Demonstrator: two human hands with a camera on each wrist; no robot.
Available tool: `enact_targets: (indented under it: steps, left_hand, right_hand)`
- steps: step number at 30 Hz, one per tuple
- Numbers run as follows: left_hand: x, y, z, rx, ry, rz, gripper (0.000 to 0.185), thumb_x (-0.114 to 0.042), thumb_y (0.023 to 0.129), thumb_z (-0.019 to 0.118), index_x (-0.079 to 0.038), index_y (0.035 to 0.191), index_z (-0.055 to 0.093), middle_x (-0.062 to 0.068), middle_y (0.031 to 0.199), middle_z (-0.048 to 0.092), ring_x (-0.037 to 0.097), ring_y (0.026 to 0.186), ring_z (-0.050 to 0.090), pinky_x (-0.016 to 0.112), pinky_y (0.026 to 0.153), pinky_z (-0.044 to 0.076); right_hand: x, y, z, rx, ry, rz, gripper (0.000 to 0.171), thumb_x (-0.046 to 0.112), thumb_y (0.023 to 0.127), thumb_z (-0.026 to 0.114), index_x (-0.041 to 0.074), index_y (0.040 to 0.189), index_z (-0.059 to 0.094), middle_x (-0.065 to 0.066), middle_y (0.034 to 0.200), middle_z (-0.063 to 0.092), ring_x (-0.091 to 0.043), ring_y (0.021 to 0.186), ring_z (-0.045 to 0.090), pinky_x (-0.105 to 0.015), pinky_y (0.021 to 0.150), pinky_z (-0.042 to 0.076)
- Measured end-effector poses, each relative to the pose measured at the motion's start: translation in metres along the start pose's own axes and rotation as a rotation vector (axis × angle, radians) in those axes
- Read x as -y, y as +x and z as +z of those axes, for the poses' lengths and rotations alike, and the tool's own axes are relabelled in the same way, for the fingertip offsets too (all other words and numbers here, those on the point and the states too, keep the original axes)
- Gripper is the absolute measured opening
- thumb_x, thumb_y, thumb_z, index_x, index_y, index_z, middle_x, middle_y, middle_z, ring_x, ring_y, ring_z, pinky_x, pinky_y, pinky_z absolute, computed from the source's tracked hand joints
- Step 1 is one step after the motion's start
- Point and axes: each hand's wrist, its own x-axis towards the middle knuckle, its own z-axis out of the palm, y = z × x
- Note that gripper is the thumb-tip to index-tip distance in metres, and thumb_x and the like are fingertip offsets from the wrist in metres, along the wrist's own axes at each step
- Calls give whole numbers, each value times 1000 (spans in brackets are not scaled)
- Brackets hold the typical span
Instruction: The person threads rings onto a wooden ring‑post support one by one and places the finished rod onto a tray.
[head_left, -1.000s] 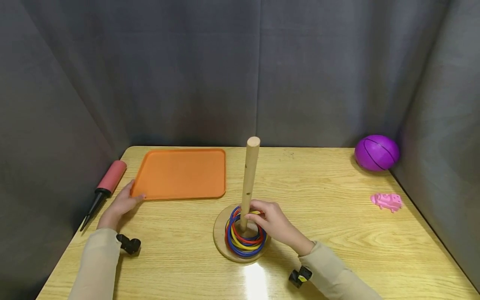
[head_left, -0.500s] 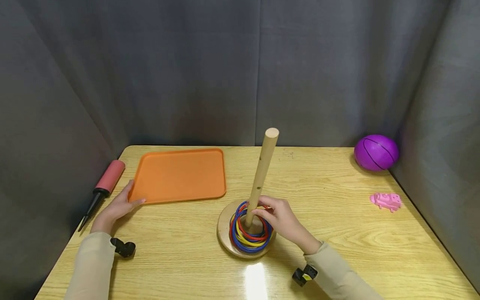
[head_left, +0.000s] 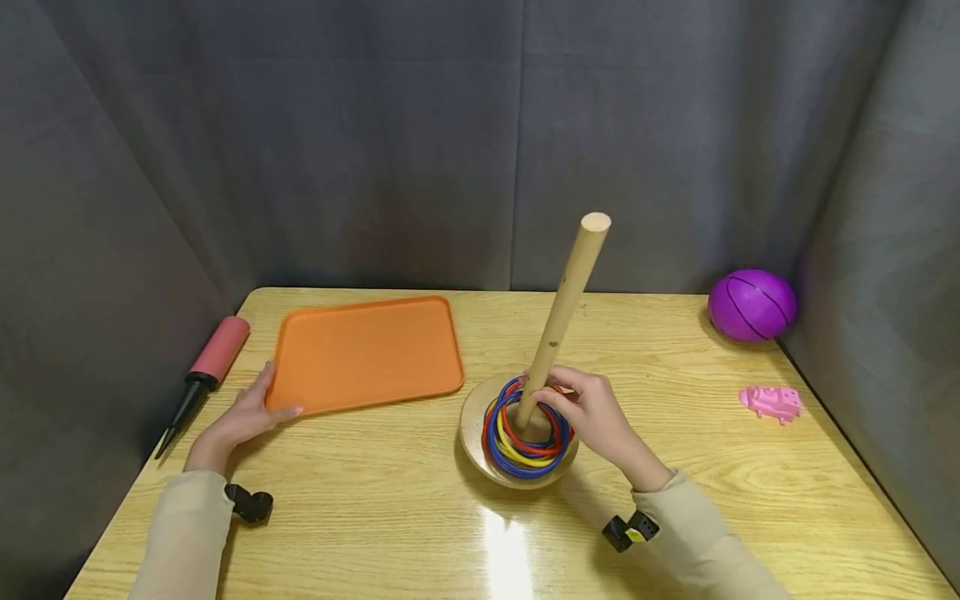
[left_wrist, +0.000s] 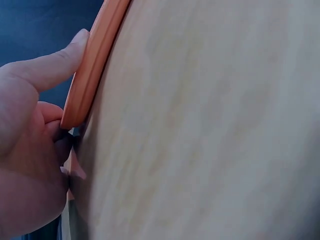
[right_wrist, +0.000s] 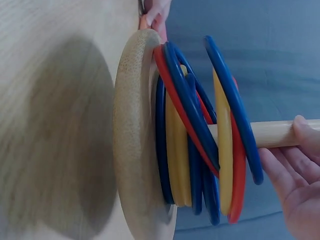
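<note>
Near the middle of the table, my right hand [head_left: 597,414] pinches the lower part of a wooden peg [head_left: 567,300] between thumb and fingers. The peg leans to the right, and its round wooden base [head_left: 474,417] is off the tabletop, with a shadow under it in the right wrist view. Several blue, red and yellow rings [right_wrist: 230,150] hang loosely around the peg, above the base. My left hand [head_left: 242,418] holds the near left corner of an orange tray [head_left: 365,354]. In the left wrist view the thumb lies on the rim [left_wrist: 92,70] and fingers curl beneath it.
A pink and black hand pump [head_left: 206,371] lies along the table's left edge. Toward the right edge are a purple ball [head_left: 752,305] at the back and a pink toy animal [head_left: 772,403] nearer. Grey curtains [head_left: 390,142] enclose the back and sides.
The ring stand has risen from the table, shifted right and away from me, and leaned right in my right hand's grip. The tray has turned slightly, its right end shifting a little right.
</note>
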Motion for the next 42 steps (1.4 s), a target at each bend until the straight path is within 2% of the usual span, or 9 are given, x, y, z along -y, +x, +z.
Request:
enact_targets:
  steps: [8, 14, 20, 25, 29, 37, 42]
  left_hand:
    - [-11, -5, 13, -8, 33, 51, 110, -39, 90, 67, 4, 151, -13, 31, 157, -16, 58, 140, -15, 74, 109, -4]
    - [-22, -8, 30, -24, 46, 52, 110, -38, 89, 69, 7, 151, -10, 31, 157, -13, 56, 143, -9, 72, 112, 1]
    - [-34, -11, 47, -30, 58, 84, 106, -36, 90, 68, 10, 150, -6, 32, 157, -10, 54, 144, -7, 71, 113, 0]
    - [-48, -15, 62, -38, 78, 108, 104, -33, 89, 69, 14, 149, -2, 34, 157, -7, 50, 146, -5, 69, 113, -6]
    - [-59, -17, 73, -23, 76, 107, 103, -32, 90, 69, 14, 149, -2, 34, 157, -7, 48, 146, -5, 68, 114, -7]
    - [-74, -18, 93, 31, 43, 97, 106, -34, 90, 69, 9, 151, -5, 28, 159, -11, 49, 146, -8, 67, 115, 6]
    - [-83, -20, 103, 54, 38, 101, 106, -33, 89, 71, 7, 152, -4, 26, 160, -11, 47, 147, -8, 67, 116, 6]
  right_hand:
    - [1, 6, -12, -32, -41, 25, 23, 7, 89, 67, 2, 111, 71, -13, 106, 74, -21, 97, 71, -23, 71, 59]
    - [3, 11, -17, -27, -32, 34, 25, 9, 90, 66, 1, 113, 71, -13, 109, 73, -9, 100, 68, -20, 72, 58]
    - [6, 16, -19, -41, -50, 34, 23, 9, 89, 67, 5, 111, 72, -11, 106, 75, -4, 97, 67, -20, 73, 58]
    - [5, 20, -19, -40, -48, 32, 24, 9, 88, 68, 5, 111, 72, -10, 106, 75, -13, 97, 69, -20, 72, 59]
    - [4, 24, -17, -40, -53, 28, 24, 9, 88, 68, 4, 111, 72, -11, 105, 75, -17, 96, 70, -23, 72, 59]
    - [1, 33, -12, -43, -59, 41, 21, 9, 88, 69, 4, 109, 73, -13, 101, 75, -24, 94, 71, -28, 72, 60]
    - [0, 36, -8, -47, -68, 39, 21, 7, 87, 69, 2, 108, 72, -15, 99, 75, -24, 93, 71, -28, 71, 60]
